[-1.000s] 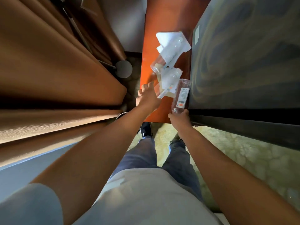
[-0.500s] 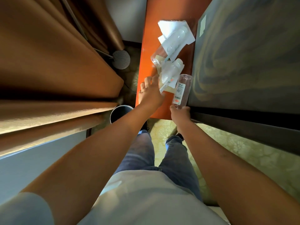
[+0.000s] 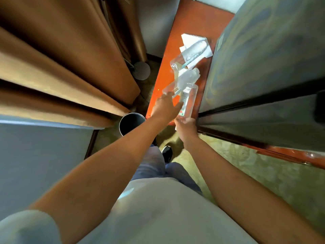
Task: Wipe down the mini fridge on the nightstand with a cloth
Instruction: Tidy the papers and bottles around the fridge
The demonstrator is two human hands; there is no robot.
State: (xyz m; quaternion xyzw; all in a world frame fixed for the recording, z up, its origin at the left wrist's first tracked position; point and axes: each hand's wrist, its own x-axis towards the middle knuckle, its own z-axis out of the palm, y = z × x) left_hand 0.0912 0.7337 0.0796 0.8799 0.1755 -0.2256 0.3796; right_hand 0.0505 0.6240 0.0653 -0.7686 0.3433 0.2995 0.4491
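The mini fridge (image 3: pixel 263 50) is the dark grey box on the right, standing on the orange-red nightstand (image 3: pixel 186 23). My right hand (image 3: pixel 185 125) grips the base of a clear labelled bottle (image 3: pixel 189 99) at the nightstand's near edge, close to the fridge. My left hand (image 3: pixel 165 108) reaches forward just left of that bottle, with its fingers stretched out to a clear plastic cup (image 3: pixel 168 89). A white cloth or paper (image 3: pixel 195 44) lies further back, and a second clear bottle (image 3: pixel 190 57) rests on it. A crumpled white piece (image 3: pixel 189 76) sits between the bottles. The picture is blurred.
Brown curtains (image 3: pixel 61 59) fill the left side. A black bin (image 3: pixel 131 124) stands on the floor by the nightstand's near left corner, and a round lamp base (image 3: pixel 141 70) is behind it. My legs and shoes (image 3: pixel 167 152) stand on patterned green carpet (image 3: pixel 246 173).
My left hand has slid right and forward, from the nightstand's left edge to the cup next to the labelled bottle. My right hand keeps its hold on the bottle's base. The camera has tilted.
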